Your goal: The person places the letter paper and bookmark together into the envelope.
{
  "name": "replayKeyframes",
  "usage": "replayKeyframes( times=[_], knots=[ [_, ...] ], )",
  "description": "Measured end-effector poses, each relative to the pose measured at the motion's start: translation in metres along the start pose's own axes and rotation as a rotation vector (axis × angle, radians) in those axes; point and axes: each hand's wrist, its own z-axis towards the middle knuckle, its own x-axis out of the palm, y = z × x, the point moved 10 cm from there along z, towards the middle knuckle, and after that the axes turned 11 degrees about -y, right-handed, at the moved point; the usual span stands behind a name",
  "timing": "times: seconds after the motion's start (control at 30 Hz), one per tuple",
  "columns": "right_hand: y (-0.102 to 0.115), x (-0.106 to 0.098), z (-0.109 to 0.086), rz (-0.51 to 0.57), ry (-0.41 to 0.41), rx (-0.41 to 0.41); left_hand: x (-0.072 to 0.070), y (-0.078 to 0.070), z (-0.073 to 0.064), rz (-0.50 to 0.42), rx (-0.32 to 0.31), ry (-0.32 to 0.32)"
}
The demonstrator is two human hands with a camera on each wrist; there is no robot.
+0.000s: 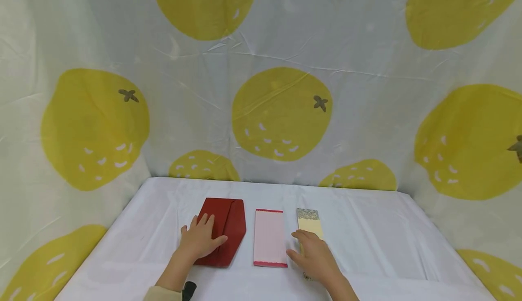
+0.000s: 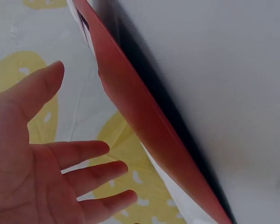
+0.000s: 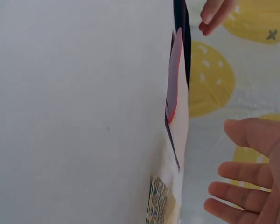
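On the table (image 1: 379,251), the envelope (image 1: 233,228) lies leftmost, the middle slip (image 1: 270,238) to its right, the end slip (image 1: 311,224) farther right, all apart; the left hand (image 1: 200,239) is over the envelope, the right hand (image 1: 316,253) over the end slip; the backdrop (image 1: 195,92) hangs behind.

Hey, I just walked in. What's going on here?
A person is working at a white-covered table. Their left hand is spread above a red envelope, and their right hand hovers over a cream card with patterned ends. A pink card lies between those two. Neither hand grips anything.
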Motion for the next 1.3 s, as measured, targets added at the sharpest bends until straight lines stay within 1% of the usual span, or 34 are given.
replayKeyframes(
  times=[0.13, 0.23, 0.3, 0.4, 0.53, 0.7, 0.9, 1.07, 1.3],
  knots=[
    [0.008, 0.012, 0.004, 0.040, 0.020, 0.014, 0.005, 0.005, 0.006, -0.026, -0.084, 0.030],
    [0.017, 0.017, 0.005, 0.075, 0.030, -0.002, 0.008, 0.008, 0.008, -0.047, -0.142, 0.043],
    [0.023, 0.021, 0.005, 0.092, 0.036, -0.014, 0.011, 0.010, 0.009, -0.065, -0.169, 0.039],
    [0.030, 0.025, 0.006, 0.108, 0.039, -0.030, 0.012, 0.011, 0.011, -0.095, -0.198, 0.028],
    [0.037, 0.032, 0.009, 0.118, 0.041, -0.037, 0.013, 0.014, 0.012, -0.094, -0.230, 0.010],
    [0.044, 0.039, 0.012, 0.134, 0.051, -0.036, 0.018, 0.020, 0.015, -0.083, -0.270, 0.011],
    [0.051, 0.045, 0.014, 0.153, 0.057, -0.045, 0.016, 0.023, 0.017, -0.067, -0.281, 0.000],
    [0.055, 0.050, 0.016, 0.155, 0.057, -0.056, 0.013, 0.023, 0.019, -0.075, -0.258, -0.019],
    [0.059, 0.055, 0.019, 0.169, 0.071, -0.051, 0.005, 0.031, 0.023, -0.112, -0.232, -0.075]
  ],
)
